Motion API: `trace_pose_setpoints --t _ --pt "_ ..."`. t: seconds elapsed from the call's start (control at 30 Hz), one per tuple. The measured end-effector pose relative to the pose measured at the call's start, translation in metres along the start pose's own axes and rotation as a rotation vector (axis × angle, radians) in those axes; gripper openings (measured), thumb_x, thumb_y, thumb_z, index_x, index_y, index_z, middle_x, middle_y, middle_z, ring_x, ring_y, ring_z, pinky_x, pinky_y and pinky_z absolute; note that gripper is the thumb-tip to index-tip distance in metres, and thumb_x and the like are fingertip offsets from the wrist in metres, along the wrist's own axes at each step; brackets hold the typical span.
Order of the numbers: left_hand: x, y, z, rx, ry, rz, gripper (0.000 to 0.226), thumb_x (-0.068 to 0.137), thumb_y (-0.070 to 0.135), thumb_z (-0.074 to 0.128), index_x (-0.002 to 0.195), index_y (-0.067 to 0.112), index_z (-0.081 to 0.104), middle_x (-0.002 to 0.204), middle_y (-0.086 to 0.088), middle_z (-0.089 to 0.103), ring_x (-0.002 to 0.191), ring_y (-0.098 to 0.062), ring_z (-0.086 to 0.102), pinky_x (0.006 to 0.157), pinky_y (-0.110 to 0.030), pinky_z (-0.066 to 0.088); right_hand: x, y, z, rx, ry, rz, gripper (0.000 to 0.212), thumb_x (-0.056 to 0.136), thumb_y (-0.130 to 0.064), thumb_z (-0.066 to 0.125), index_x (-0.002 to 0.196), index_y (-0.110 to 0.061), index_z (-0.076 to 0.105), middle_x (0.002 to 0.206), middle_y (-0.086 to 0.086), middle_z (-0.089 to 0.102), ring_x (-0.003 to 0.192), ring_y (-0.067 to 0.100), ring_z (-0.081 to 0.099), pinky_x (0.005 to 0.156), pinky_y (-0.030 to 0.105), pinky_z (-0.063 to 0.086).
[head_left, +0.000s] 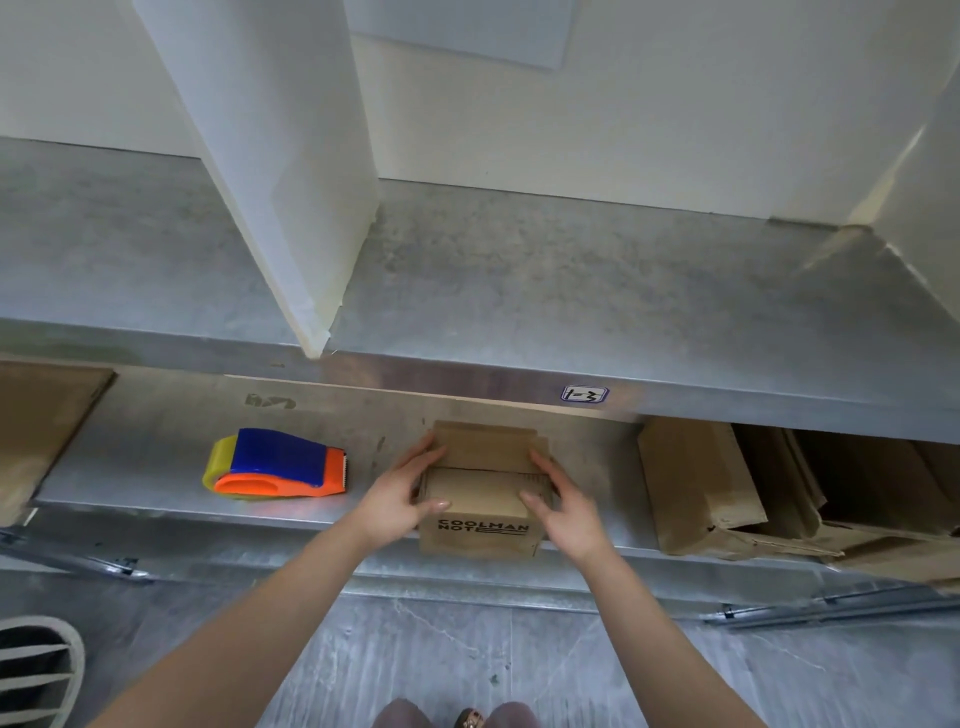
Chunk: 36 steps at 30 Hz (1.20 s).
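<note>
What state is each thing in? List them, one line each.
cardboard box: on the shelf, flaps folded shut, no tape visible
left hand: holds its left side, thumb on top
right hand: holds its right side, thumb on top
tape dispenser: lying on its side, untouched
flattened cartons: folded flat, piled at right

The small box (480, 499) was matt brown corrugated cardboard, resting on a shelf (156, 431) of dull, scuffed grey sheet metal. Left of the box the tape dispenser (275, 465) was smooth, glossy plastic, while right of it the flattened cartons (696, 488) were creased, matt cardboard. Above the box the upper shelf (571, 291) showed the same blotchy metal with a faint sheen, and its divider panel (280, 156) looked smooth, matt and white.
</note>
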<state>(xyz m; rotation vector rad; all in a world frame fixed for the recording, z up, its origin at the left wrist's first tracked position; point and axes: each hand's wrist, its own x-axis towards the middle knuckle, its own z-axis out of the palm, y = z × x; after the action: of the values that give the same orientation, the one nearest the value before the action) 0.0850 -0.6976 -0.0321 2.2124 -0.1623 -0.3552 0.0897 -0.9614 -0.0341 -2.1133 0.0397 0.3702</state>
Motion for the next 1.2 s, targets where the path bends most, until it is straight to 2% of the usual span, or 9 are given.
trace_pose_setpoints --t 0.1,0.27,0.47,0.67,0.8,0.93,1.03,1.1,1.2 --pt "0.002 -0.007 -0.003 -0.027 -0.022 -0.006 0.069 0.086 0.034 0.071 0.145 0.035 0.036 0.156 0.024 0.014 0.141 0.003 0.016 0.115 -0.026 0.024 0.001 0.002 0.0 0.003 0.011 -0.01 0.056 0.091 -0.028 0.067 0.141 -0.038 0.044 0.154 -0.002 0.039 0.142 0.013 0.034 0.113 0.021 0.025" --pt "0.002 -0.006 -0.007 0.034 -0.068 -0.01 0.066 0.089 0.04 0.065 0.145 0.043 0.031 0.155 0.032 0.006 0.141 0.004 0.014 0.112 -0.021 0.019 0.001 0.002 0.002 0.044 0.018 0.004 0.056 0.091 -0.027 0.067 0.14 -0.042 0.045 0.155 -0.005 0.036 0.143 0.01 0.031 0.111 0.017 0.023" --pt "-0.004 0.003 -0.007 0.259 -0.072 0.03 0.071 0.093 0.046 0.056 0.151 0.038 0.016 0.155 0.026 -0.005 0.145 -0.003 -0.012 0.119 -0.035 0.014 -0.006 0.001 0.004 -0.18 0.052 -0.088 0.058 0.094 -0.035 0.06 0.146 -0.037 0.037 0.161 0.004 0.02 0.147 0.023 0.023 0.117 0.035 0.025" --pt "-0.011 0.012 -0.006 0.418 -0.023 0.066 0.082 0.092 0.049 0.054 0.153 0.034 0.0 0.155 0.022 -0.018 0.146 -0.009 -0.016 0.12 -0.039 0.012 -0.021 -0.006 0.0 -0.278 0.1 -0.136 0.062 0.097 -0.041 0.051 0.152 -0.037 0.022 0.163 -0.002 0.012 0.15 0.022 0.011 0.118 0.039 0.018" --pt "-0.016 0.021 -0.008 0.534 0.007 0.096 0.083 0.093 0.049 0.053 0.153 0.032 -0.002 0.155 0.018 -0.021 0.147 -0.015 -0.015 0.121 -0.044 0.009 -0.029 -0.013 -0.001 -0.266 0.116 -0.143 0.061 0.098 -0.041 0.049 0.15 -0.044 0.017 0.163 -0.002 0.013 0.149 0.024 0.014 0.117 0.041 0.021" --pt "-0.022 0.026 -0.005 0.252 0.01 -0.042 0.077 0.093 0.036 0.058 0.152 0.039 0.007 0.161 0.01 -0.005 0.148 -0.021 0.008 0.119 -0.04 0.021 -0.031 -0.014 0.001 -0.052 0.086 -0.003 0.06 0.099 -0.033 0.052 0.149 -0.043 0.019 0.16 -0.002 0.024 0.144 0.026 0.03 0.112 0.04 0.034" --pt "-0.025 0.029 0.0 -0.013 0.011 -0.118 0.071 0.094 0.027 0.059 0.15 0.034 0.017 0.157 -0.005 0.026 0.14 -0.023 0.031 0.108 -0.025 0.028 -0.033 -0.016 0.005 0.157 0.066 0.098 0.051 0.097 -0.033 0.056 0.136 -0.053 0.029 0.154 0.0 0.037 0.135 0.027 0.044 0.1 0.046 0.051" --pt "-0.024 0.031 -0.001 -0.013 0.055 -0.118 0.067 0.094 0.025 0.06 0.149 0.03 0.023 0.151 -0.005 0.038 0.135 -0.023 0.04 0.101 -0.02 0.03 -0.031 -0.018 0.003 0.162 0.083 0.061 0.049 0.096 -0.031 0.058 0.133 -0.053 0.036 0.149 -0.004 0.042 0.137 0.024 0.042 0.095 0.047 0.053" --pt "-0.016 0.036 -0.011 0.0 0.115 -0.072 0.065 0.093 0.025 0.062 0.148 0.031 0.029 0.149 0.0 0.041 0.136 -0.019 0.039 0.102 -0.018 0.029 -0.022 -0.028 -0.006 0.17 0.136 0.002 0.048 0.093 -0.027 0.06 0.128 -0.055 0.041 0.141 -0.01 0.049 0.136 0.018 0.041 0.099 0.047 0.05"
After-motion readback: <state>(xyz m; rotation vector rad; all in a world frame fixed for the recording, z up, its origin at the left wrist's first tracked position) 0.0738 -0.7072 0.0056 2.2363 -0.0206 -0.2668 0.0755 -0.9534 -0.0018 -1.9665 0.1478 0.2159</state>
